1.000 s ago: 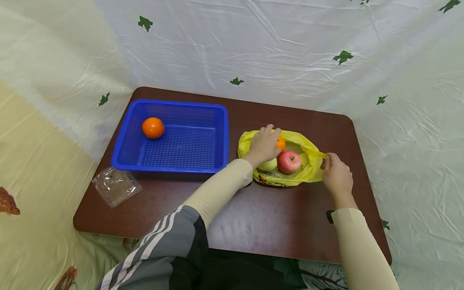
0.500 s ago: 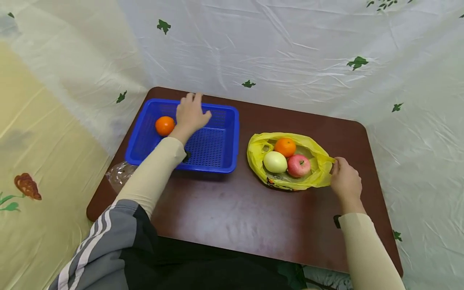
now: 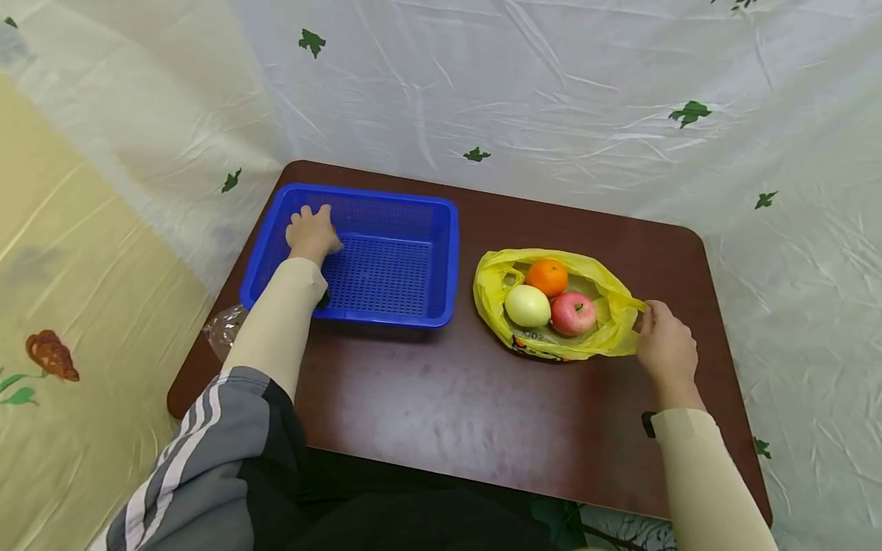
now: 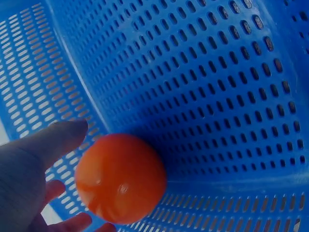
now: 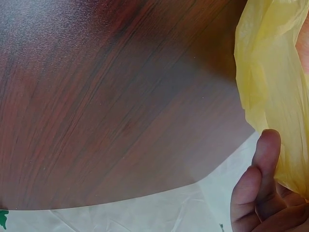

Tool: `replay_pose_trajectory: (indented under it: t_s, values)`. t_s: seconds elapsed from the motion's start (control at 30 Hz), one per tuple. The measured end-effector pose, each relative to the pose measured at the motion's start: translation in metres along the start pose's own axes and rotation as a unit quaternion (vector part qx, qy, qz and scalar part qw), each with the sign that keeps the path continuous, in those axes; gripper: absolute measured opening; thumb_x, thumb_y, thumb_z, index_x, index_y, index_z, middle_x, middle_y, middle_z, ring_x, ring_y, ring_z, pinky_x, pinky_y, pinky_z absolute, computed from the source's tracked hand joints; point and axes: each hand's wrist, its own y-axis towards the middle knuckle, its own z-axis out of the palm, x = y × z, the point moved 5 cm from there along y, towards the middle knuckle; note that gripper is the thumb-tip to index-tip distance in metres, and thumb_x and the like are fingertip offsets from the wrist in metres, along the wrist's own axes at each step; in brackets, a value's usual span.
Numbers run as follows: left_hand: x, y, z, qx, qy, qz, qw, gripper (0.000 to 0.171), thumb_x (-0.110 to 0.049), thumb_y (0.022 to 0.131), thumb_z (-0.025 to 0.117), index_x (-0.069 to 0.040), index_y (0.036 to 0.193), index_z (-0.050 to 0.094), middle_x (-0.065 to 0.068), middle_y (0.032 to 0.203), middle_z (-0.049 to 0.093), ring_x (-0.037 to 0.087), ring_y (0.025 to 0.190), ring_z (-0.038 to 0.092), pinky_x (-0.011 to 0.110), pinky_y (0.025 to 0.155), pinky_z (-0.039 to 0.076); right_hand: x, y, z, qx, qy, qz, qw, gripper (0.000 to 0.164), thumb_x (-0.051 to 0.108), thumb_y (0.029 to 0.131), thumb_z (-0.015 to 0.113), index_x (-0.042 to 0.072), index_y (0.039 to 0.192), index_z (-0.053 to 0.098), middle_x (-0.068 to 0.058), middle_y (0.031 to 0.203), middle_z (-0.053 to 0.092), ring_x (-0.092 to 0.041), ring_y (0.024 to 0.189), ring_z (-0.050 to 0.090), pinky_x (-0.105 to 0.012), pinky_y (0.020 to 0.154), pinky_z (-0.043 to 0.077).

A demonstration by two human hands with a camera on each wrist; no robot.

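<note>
Inside the blue plastic basket point(image 3: 386, 268), my left hand point(image 3: 311, 233) reaches down at the left end. In the left wrist view an orange point(image 4: 120, 179) lies by the basket wall, with my thumb and fingers spread around its near side; the head view hides it behind the hand. My right hand point(image 3: 667, 344) pinches the right edge of a yellow plastic bag point(image 3: 616, 325). In the bag's mouth sit another orange point(image 3: 547, 277), a pale green round fruit point(image 3: 527, 306) and a red apple point(image 3: 573, 313).
Both basket and bag stand on a dark brown table point(image 3: 441, 398) with rounded corners. A crumpled clear plastic wrapper point(image 3: 223, 329) lies at the left, partly behind my left forearm. White sheeting with leaf prints point(image 3: 551, 99) hangs behind the table.
My left hand has left the bag, crossed to the basket and lowered to the orange at its left end. The right hand keeps its hold on the bag's edge. The camera view has shifted slightly.
</note>
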Motion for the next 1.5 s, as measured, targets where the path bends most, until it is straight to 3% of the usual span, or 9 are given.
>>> replay_pose_trajectory:
  t_s: [0.1,0.43,0.77,0.9,1.1,1.2,1.3,1.4,1.5]
  values:
    - [0.001,-0.003,0.001,0.018,0.007,-0.014,0.9997,0.074,-0.019,0.086,0.062,-0.009,0.149,0.024,0.027,0.148,0.023,0.048,0.134,0.022,0.057,0.105,0.027,0.001,0.000,-0.001,0.001,-0.001,-0.001,1.000,0.047,0.032,0.104,0.024,0.002,0.135,0.043,-0.026,0.110,0.060,-0.043,0.087,0.058,-0.056,0.066,0.044]
    - [0.002,-0.001,-0.003,0.020,0.031,-0.034,0.9988,0.059,-0.011,0.090,0.052,-0.003,0.145,0.032,0.029,0.145,0.022,0.050,0.131,0.024,0.056,0.098,0.039,0.000,0.003,-0.003,-0.003,-0.007,-0.004,1.000,0.046,0.032,0.104,0.025,0.002,0.133,0.044,-0.026,0.109,0.060,-0.043,0.085,0.058,-0.058,0.067,0.044]
    - [0.001,-0.003,-0.001,0.042,0.049,-0.043,0.9970,0.071,-0.011,0.091,0.051,-0.009,0.151,0.014,0.031,0.145,0.029,0.051,0.130,0.027,0.056,0.103,0.031,0.001,0.002,-0.003,0.003,-0.008,0.000,1.000,0.046,0.031,0.104,0.025,0.002,0.134,0.044,-0.028,0.113,0.059,-0.046,0.089,0.057,-0.059,0.069,0.044]
    - [0.001,-0.005,0.000,0.047,0.056,-0.043,0.9963,0.073,-0.010,0.086,0.059,-0.006,0.149,0.021,0.031,0.143,0.030,0.051,0.128,0.030,0.056,0.101,0.034,0.000,0.002,-0.003,0.002,-0.009,0.001,1.000,0.046,0.031,0.104,0.024,0.002,0.134,0.044,-0.028,0.115,0.058,-0.047,0.092,0.057,-0.060,0.070,0.044]
    - [-0.007,-0.006,0.001,0.059,0.086,-0.037,0.9939,0.062,-0.012,0.083,0.064,-0.001,0.138,0.038,0.031,0.134,0.042,0.048,0.121,0.038,0.051,0.095,0.041,-0.002,0.003,-0.001,0.006,-0.008,0.004,1.000,0.047,0.032,0.104,0.023,0.003,0.135,0.044,-0.027,0.113,0.059,-0.045,0.091,0.057,-0.060,0.070,0.043]
    - [-0.018,-0.008,-0.003,0.056,0.091,-0.024,0.9940,0.063,-0.012,0.085,0.061,0.001,0.140,0.035,0.033,0.133,0.041,0.049,0.117,0.040,0.050,0.092,0.042,-0.002,0.003,-0.001,0.007,-0.006,0.003,1.000,0.047,0.033,0.104,0.023,0.003,0.135,0.044,-0.026,0.112,0.059,-0.045,0.090,0.057,-0.059,0.069,0.043]
    - [-0.039,-0.010,-0.011,0.044,0.092,-0.003,0.9948,0.065,-0.017,0.087,0.057,0.000,0.144,0.029,0.033,0.133,0.039,0.048,0.117,0.040,0.049,0.091,0.043,-0.001,0.003,-0.002,0.005,-0.005,0.002,1.000,0.047,0.032,0.104,0.024,0.003,0.134,0.045,-0.025,0.110,0.060,-0.044,0.089,0.058,-0.059,0.068,0.043]
    - [-0.070,-0.018,-0.023,0.019,0.080,0.026,0.9962,0.067,-0.026,0.088,0.060,-0.005,0.144,0.029,0.031,0.130,0.041,0.046,0.116,0.041,0.048,0.089,0.045,-0.001,0.003,-0.003,0.001,-0.003,0.000,1.000,0.046,0.032,0.104,0.025,0.003,0.134,0.045,-0.025,0.108,0.060,-0.043,0.087,0.058,-0.057,0.066,0.043]
    - [-0.112,-0.034,-0.033,-0.006,0.070,0.081,0.9942,0.068,-0.038,0.086,0.065,-0.008,0.139,0.034,0.026,0.125,0.044,0.042,0.114,0.044,0.047,0.085,0.047,-0.001,0.002,-0.004,-0.001,-0.002,-0.002,1.000,0.046,0.032,0.104,0.025,0.003,0.134,0.045,-0.024,0.107,0.060,-0.042,0.085,0.058,-0.057,0.065,0.044]
